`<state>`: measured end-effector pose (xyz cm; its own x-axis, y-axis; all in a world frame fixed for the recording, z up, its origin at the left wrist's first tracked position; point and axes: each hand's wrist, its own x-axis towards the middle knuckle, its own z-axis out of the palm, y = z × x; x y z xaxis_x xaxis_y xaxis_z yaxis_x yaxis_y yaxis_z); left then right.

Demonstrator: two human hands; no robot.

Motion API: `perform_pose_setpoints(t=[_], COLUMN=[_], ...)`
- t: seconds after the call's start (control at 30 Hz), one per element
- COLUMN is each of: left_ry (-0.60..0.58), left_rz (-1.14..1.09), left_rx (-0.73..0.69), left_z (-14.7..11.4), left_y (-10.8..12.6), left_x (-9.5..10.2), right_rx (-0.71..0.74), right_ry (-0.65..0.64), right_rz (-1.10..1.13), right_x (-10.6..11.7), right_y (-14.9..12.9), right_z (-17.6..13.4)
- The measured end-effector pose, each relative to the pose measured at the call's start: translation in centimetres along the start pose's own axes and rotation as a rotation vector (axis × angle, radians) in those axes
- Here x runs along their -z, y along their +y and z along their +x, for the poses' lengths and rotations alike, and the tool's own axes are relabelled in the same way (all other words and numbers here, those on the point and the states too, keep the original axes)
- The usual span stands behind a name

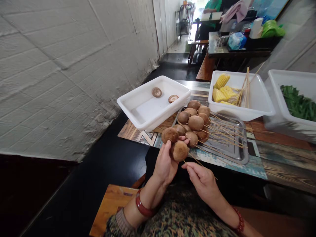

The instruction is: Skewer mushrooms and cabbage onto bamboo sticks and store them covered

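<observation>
In my left hand (166,164) are two brown mushrooms, a rear mushroom (170,135) and a nearer mushroom (179,151), held in front of the table edge. My right hand (201,177) pinches a thin bamboo skewer (184,161) that runs up to the nearer mushroom. Just beyond, several skewered mushrooms (196,122) are heaped on a metal tray (243,154), with their sticks pointing right. A white plastic tub (148,123) behind my left hand holds two loose mushrooms (156,92), one showing its pale underside.
A white bin (265,105) with corn pieces (222,81) and upright skewers stands behind the metal tray. Farther right, another tub (276,95) holds green leaves (298,102). A wall (61,82) rises at left; a wooden stool (108,204) is below. Someone in green (213,6) is at the back.
</observation>
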<state>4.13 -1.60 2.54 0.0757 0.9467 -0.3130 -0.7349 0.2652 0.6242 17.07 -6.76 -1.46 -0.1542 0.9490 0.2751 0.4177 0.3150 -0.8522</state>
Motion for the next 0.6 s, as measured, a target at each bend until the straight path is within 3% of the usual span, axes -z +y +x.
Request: perform_pose_setpoints(t=[0.17, 0.47, 0.6], left_ry=[0.018, 0.101, 0.116], left_rz=[0.001, 0.065, 0.058], left_rx=[-0.102, -0.151, -0.172], left_z=[0.3, 0.2, 0.4], left_y=[-1.0, -1.6, -1.6], left_x=[-0.1, -0.6, -0.6], right_rx=[-0.029, -0.034, -0.037], right_ry=[0.016, 0.087, 0.052], right_rz=[0.03, 0.041, 0.05], right_x=[-0.1, -0.7, -0.6], right_y=[-0.2, -0.4, -0.1], right_z=[0.0, 0.2, -0.3])
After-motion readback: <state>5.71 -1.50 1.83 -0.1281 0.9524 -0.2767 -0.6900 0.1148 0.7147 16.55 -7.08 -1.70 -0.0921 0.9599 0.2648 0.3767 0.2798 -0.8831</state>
